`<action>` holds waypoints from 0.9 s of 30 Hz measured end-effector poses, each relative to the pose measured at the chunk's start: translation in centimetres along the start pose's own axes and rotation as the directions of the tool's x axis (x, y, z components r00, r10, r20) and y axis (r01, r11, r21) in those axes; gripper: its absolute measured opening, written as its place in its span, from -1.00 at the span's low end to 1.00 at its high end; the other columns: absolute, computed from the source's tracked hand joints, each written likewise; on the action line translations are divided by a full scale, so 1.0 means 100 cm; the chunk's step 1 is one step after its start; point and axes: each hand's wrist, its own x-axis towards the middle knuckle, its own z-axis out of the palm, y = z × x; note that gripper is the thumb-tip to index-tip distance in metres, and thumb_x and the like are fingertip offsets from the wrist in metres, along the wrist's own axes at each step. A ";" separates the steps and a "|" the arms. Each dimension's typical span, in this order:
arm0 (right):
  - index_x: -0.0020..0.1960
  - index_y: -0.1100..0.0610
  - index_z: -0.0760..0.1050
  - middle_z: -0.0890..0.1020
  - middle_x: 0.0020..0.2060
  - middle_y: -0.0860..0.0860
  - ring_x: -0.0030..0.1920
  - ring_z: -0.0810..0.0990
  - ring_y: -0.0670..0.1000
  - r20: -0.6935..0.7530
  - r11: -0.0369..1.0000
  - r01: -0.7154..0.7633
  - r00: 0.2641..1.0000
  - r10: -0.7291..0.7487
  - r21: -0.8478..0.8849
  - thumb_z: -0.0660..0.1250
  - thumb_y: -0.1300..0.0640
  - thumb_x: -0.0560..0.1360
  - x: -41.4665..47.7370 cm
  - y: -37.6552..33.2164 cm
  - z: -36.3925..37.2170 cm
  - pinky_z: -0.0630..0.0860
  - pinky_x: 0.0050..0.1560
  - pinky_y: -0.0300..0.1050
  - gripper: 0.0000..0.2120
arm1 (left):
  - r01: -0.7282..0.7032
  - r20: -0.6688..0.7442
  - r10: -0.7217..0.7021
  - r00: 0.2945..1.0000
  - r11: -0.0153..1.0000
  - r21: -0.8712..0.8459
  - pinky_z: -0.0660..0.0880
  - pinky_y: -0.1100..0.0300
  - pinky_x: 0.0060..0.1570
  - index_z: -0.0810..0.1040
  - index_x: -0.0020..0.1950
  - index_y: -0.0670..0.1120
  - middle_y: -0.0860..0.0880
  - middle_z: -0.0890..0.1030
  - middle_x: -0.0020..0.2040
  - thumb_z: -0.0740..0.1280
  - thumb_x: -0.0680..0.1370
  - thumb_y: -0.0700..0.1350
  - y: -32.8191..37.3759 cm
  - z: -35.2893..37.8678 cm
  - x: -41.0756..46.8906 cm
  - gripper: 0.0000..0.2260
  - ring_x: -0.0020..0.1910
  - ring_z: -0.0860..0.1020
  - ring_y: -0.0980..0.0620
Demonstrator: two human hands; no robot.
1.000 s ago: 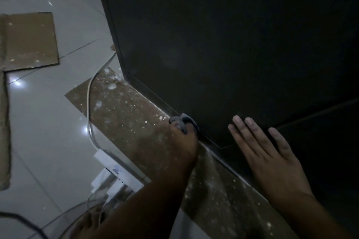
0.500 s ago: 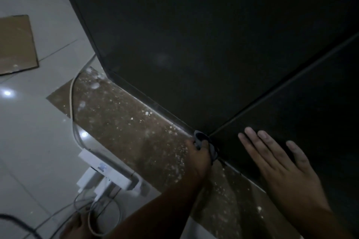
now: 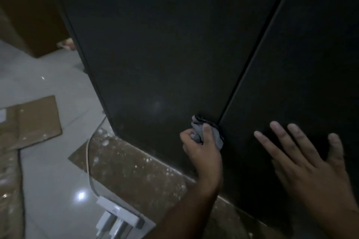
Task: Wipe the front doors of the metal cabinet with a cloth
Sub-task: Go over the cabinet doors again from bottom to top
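Cabinet: dark metal, fills most of the view; its two front doors are closed and meet at a thin seam running down to the cloth.
Floor: pale glossy tiles with spots of reflected light.
Cardboard: a brown sheet flecked with white lies flat on the floor along the foot of the cabinet; more sheets lie further left.
Right hand: laid flat on the right door, fingers straight and spread wide, holding nothing.
Left hand: fingers curled tight round the cloth, thumb on top of it, pressing it to the left door.
Power strip: white, on the floor with plugs in it, left of the left forearm.
Cloth: grey, bunched, low on the left door, just beside the seam.
Cable: thin and white, running over the cardboard's corner to the power strip.
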 end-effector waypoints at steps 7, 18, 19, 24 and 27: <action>0.60 -0.10 0.13 0.08 0.62 0.04 0.62 -0.09 0.12 -0.127 0.989 -0.141 0.983 0.135 -0.038 0.01 -0.12 0.53 0.034 0.053 -0.086 -0.02 0.41 0.48 -0.36 | -0.261 -0.090 0.265 0.960 0.964 0.057 0.44 0.12 -0.14 0.28 0.00 -0.09 -0.12 0.40 0.06 0.35 0.57 -0.02 0.198 0.012 0.027 -0.73 -0.13 0.47 -0.05; 0.52 -0.07 0.34 0.20 0.59 0.09 0.57 0.15 0.19 -0.363 0.988 -0.090 0.931 0.040 -0.123 0.05 -0.16 0.48 0.125 0.138 -0.239 0.10 0.43 0.40 -0.37 | -0.698 0.179 0.675 0.716 0.682 0.219 0.52 0.29 -0.14 0.27 0.11 0.01 -0.10 0.29 0.15 0.29 0.59 0.12 0.406 0.045 0.006 -0.71 -0.07 0.47 0.03; 0.50 -0.06 0.37 0.22 0.58 0.10 0.55 0.19 0.19 -0.372 0.988 -0.103 0.927 0.052 -0.117 0.08 -0.13 0.43 0.128 0.140 -0.249 0.13 0.41 0.41 -0.35 | -0.724 0.194 0.699 0.689 0.646 0.243 0.43 0.42 -0.21 0.27 0.11 0.00 -0.10 0.30 0.15 0.29 0.60 0.09 0.399 0.044 0.003 -0.74 -0.11 0.45 0.09; 0.38 0.00 0.54 0.36 0.50 0.12 0.49 0.25 0.15 -0.373 0.989 -0.078 0.927 0.027 -0.123 0.07 -0.08 0.37 0.130 0.144 -0.277 0.19 0.38 0.37 -0.36 | -0.818 0.487 0.662 0.569 0.397 0.415 0.52 0.07 0.06 0.34 0.28 -0.06 -0.05 0.24 0.13 0.36 0.56 -0.06 0.351 0.018 0.009 -0.66 -0.03 0.45 -0.02; 0.31 -0.02 0.60 0.44 0.45 0.10 0.47 0.35 0.14 -0.350 0.990 -0.045 0.937 -0.004 -0.132 0.11 -0.05 0.34 0.125 0.142 -0.294 0.19 0.36 0.35 -0.41 | -0.802 0.634 0.492 0.597 0.385 0.456 0.48 0.12 0.15 0.31 0.20 0.08 0.00 0.25 0.13 0.43 0.51 -0.03 0.341 0.002 0.013 -0.63 0.03 0.43 0.04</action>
